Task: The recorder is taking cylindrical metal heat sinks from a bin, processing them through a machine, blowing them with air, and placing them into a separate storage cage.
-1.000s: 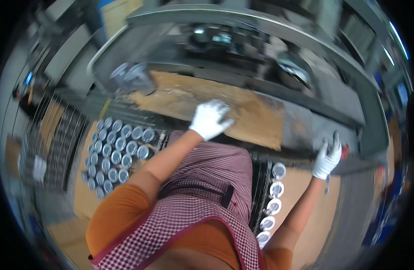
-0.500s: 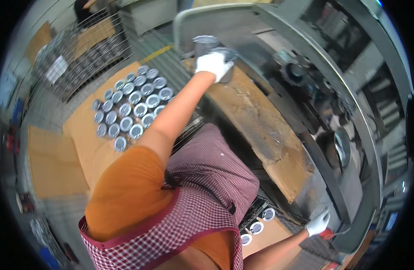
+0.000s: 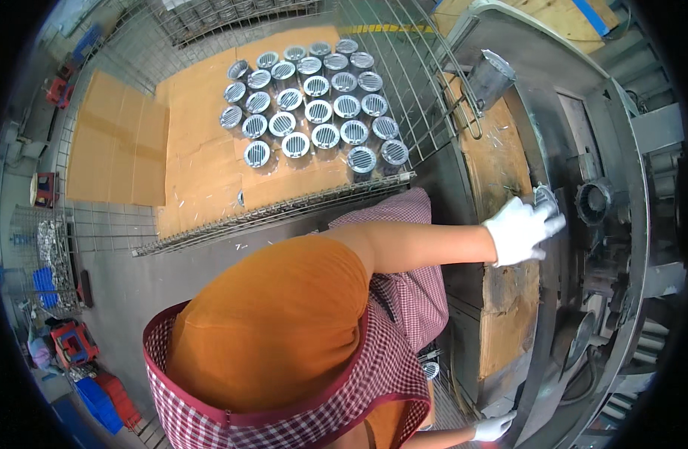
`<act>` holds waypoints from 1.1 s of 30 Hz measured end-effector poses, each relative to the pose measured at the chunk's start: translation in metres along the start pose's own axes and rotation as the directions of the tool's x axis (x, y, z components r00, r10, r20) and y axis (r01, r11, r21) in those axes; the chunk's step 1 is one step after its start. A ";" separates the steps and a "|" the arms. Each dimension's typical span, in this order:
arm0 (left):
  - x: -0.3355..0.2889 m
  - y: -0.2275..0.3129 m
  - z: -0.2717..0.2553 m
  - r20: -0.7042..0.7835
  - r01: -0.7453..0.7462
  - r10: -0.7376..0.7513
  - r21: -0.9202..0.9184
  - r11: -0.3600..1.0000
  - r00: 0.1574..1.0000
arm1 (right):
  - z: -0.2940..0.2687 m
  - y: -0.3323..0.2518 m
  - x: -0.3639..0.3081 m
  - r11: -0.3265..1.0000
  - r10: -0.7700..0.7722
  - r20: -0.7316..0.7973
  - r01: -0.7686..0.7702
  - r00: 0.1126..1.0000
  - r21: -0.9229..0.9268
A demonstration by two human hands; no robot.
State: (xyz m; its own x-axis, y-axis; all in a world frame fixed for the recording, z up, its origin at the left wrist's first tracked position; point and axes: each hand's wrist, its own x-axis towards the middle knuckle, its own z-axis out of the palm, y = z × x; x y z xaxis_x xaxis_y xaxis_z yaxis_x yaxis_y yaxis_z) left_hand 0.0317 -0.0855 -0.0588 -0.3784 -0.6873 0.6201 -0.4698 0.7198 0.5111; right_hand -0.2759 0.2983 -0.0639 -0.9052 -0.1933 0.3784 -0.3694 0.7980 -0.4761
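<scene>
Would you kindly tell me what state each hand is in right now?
Left hand: at a metal cup; grip hidden, so holding cannot be told.
Right hand: small, near the lower edge; open or closed cannot be told.

A grey floor [image 3: 130, 299] bears a yellow stripe [image 3: 385, 29], and at lower left a blue bin [image 3: 95, 404] sits beside a red bin [image 3: 119, 401].

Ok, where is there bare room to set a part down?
On the cardboard sheet, between the cardboard flap and the slotted metal parts. Also on the bench cardboard, in the picture just below the left hand. It's crowded among the slotted metal parts, which stand in close rows.
</scene>
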 end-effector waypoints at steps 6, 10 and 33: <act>-0.065 -0.083 -0.035 0.030 -0.154 0.157 -0.086 0.984 0.987 | 0.000 0.001 0.000 0.995 0.066 -0.022 -0.067 0.998 -0.069; -0.141 -0.198 -0.043 0.245 0.592 -0.670 0.324 0.738 0.700 | -0.006 0.002 -0.002 0.983 0.163 -0.002 -0.163 0.987 -0.079; -0.203 -0.305 -0.047 0.333 0.563 -0.868 0.663 0.494 0.369 | 0.010 0.001 -0.009 0.994 0.098 -0.117 -0.102 0.988 -0.033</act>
State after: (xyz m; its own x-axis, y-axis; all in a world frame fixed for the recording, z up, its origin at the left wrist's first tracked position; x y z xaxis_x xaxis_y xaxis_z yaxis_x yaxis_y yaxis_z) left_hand 0.2895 -0.1609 -0.3124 0.0026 -0.9108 -0.4129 -0.9736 -0.0965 0.2068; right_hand -0.2699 0.2951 -0.0755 -0.9062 -0.0466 0.4202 -0.2680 0.8320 -0.4857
